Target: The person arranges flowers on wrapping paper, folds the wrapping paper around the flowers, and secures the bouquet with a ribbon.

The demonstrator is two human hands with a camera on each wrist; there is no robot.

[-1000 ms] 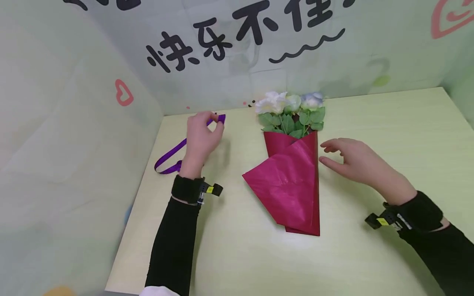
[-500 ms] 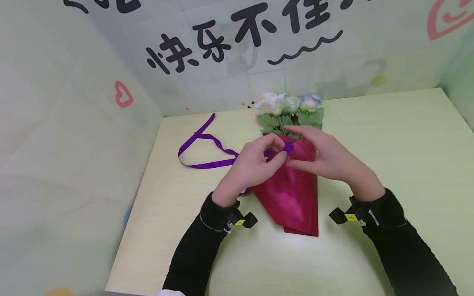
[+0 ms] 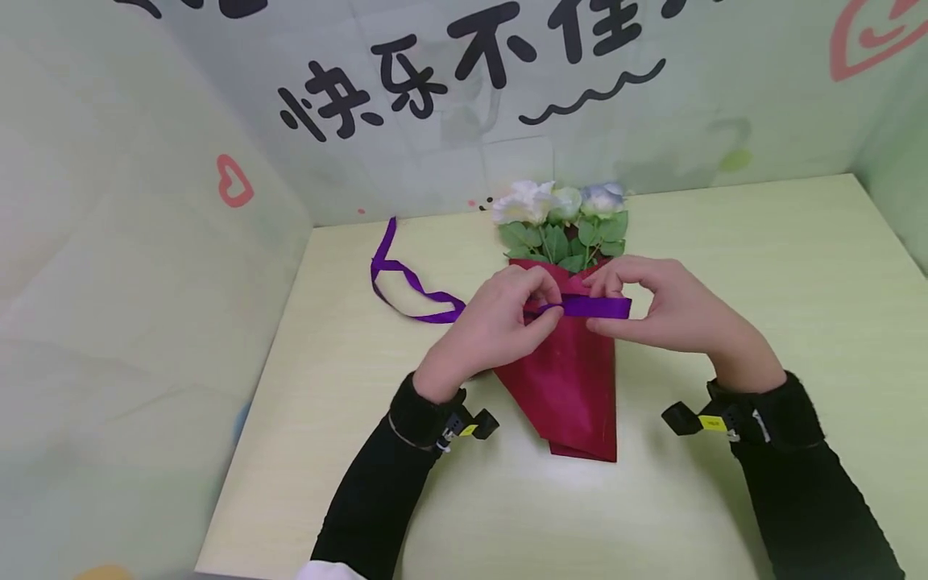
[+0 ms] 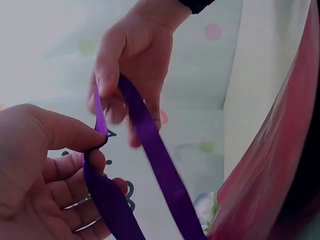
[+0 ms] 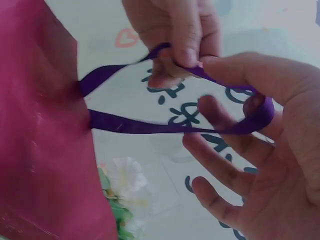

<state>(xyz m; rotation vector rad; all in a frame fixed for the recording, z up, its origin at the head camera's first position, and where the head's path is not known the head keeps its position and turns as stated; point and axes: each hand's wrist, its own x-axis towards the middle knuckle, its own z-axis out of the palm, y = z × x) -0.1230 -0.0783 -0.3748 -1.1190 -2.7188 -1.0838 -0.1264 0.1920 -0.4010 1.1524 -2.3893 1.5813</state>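
Note:
My left hand [image 3: 500,322] pinches a purple ribbon [image 3: 594,307] between thumb and index finger, over the upper part of a bouquet wrapped in dark pink paper [image 3: 573,395]. From those fingertips a band of the ribbon [image 5: 140,125] loops to the right. My right hand [image 3: 674,310] has the loop's end lying between its thumb and spread, lightly bent fingers. Its thumb tip comes right to the left fingertips in the right wrist view. White and pale blue flowers [image 3: 532,201] with green leaves [image 3: 554,242] stick out at the bouquet's far end.
More of the ribbon [image 3: 413,282] trails in bends on the light wooden table [image 3: 348,451], left of the bouquet. Behind the table stands a pale wall [image 3: 435,161] with black writing. A second wall [image 3: 145,282] bounds the left side.
My left hand has carried the ribbon rightward from the table's left onto the bouquet. My right hand has come in from the right, and a ribbon loop now stretches towards it.

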